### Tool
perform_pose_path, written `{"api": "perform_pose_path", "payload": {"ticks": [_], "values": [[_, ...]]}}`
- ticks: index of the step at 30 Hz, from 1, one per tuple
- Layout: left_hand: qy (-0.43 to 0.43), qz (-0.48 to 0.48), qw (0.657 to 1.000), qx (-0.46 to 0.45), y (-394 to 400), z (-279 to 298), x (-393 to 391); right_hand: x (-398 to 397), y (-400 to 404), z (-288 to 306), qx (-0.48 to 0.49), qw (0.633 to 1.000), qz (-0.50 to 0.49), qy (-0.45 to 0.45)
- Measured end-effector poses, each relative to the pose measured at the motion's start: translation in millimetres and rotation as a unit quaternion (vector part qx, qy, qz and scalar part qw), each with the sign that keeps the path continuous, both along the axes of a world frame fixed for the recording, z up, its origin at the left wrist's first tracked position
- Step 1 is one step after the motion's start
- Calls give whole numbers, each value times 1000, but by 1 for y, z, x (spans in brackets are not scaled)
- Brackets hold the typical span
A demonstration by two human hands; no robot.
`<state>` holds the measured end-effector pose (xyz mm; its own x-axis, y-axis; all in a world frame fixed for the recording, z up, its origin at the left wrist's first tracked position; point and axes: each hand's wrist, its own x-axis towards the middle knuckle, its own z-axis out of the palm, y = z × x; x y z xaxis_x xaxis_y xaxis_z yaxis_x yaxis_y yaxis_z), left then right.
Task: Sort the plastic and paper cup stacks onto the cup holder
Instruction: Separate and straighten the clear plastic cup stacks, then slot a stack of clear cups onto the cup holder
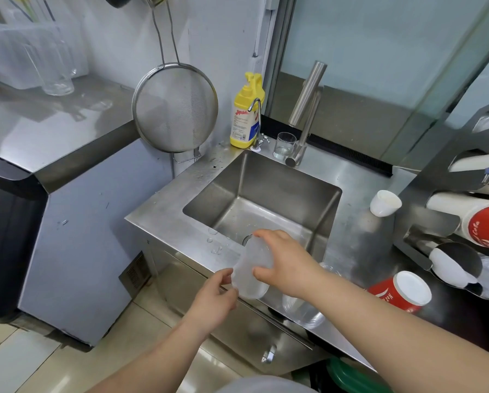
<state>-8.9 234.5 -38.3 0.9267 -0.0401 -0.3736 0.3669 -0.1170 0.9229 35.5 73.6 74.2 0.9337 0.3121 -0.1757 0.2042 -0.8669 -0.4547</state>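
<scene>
Both the left hand (213,297) and right hand (283,262) pinch a clear, soft plastic cup stack (252,272) over the steel sink's (331,199) six-o'clock rim. Squeezed thin walls may slip or buckle, probably dropping cups into the wet basin.

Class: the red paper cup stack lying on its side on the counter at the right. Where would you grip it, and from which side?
Grip the red paper cup stack around its red side wall, coming down from above. It lies on its side with the white bottom end toward the camera, so the round wall faces up and looks free to wrap.
</scene>
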Motion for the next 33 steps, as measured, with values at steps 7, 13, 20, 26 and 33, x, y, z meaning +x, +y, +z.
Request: {"api": "perform_pose_path", "payload": {"ticks": [7, 13, 20, 26, 33], "values": [[50, 62, 994, -78, -3, 0, -3, -8, -2, 1, 24, 1000, 1, -12], [64, 93, 989, -96, 3, 0, 6, -13, -7, 12, 49, 998, 16, -32], [50, 88, 989, -105, -7, 25, 31, -14, -28, 40, 57, 993, 40, -95], [2, 45, 991, -123, -48, 86, 69, -13, -71, 86, 87, 982, -9, -165], [-81, -30, 984, -157, -129, 170, 94, -35, -145, 145, 131, 950, -108, -263]]}}
